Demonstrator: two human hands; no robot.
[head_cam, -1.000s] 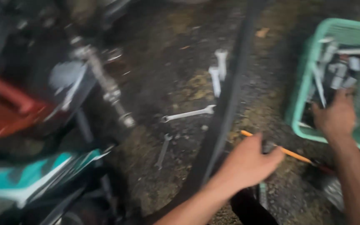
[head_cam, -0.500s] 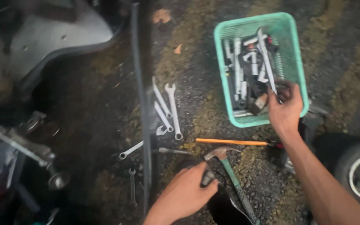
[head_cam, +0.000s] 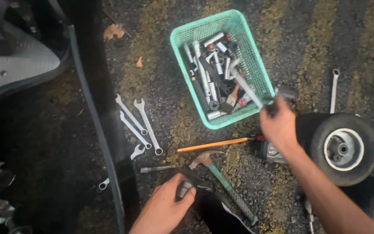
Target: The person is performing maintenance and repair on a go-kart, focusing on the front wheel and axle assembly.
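We saw the right hand [head_cam: 278,125] raised at the near corner of the green plastic mesh basket [head_cam: 187,34], its fingers closed around a long silver metal tool [head_cam: 245,89] that slanted up over the basket's jumble of sockets (the tool's lower end was hidden in the fist). The left hand [head_cam: 163,210] lay low on the gravel, fingers curled onto a black object [head_cam: 206,201] just beside a green-handled claw hammer [head_cam: 221,182]. Silver wrenches [head_cam: 137,123] lay to the left.
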